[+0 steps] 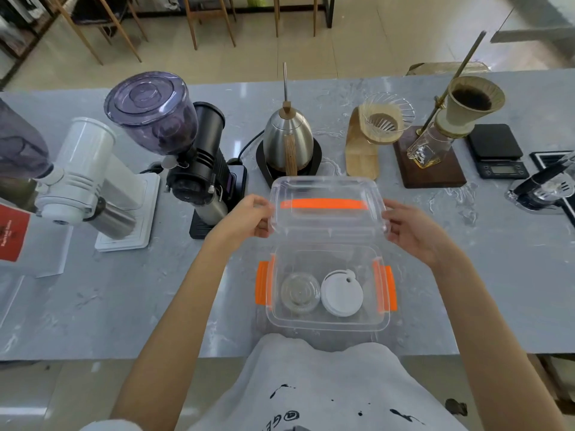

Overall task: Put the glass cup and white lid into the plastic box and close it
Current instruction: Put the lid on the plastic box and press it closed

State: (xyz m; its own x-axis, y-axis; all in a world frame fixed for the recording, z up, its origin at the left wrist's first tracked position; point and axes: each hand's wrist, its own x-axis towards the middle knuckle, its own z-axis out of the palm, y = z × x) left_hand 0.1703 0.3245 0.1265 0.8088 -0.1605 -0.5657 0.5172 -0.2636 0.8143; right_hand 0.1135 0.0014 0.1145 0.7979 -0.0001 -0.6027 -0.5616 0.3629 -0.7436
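A clear plastic box [326,325] with orange side clips stands on the counter near its front edge. Inside it, the glass cup [300,293] stands on the left and the white lid [341,293] lies on the right, side by side. The box's clear cover [326,219], marked by an orange handle strip, is held in the air above and behind the box. My left hand [249,219] grips the cover's left edge. My right hand [410,227] grips its right edge.
Behind the box stand a steel kettle [287,135] on a black base, a black grinder [199,157] and a white grinder [90,178]. To the right are a glass dripper on a wooden stand [362,157], a pour-over stand [431,163] and a black scale [497,150].
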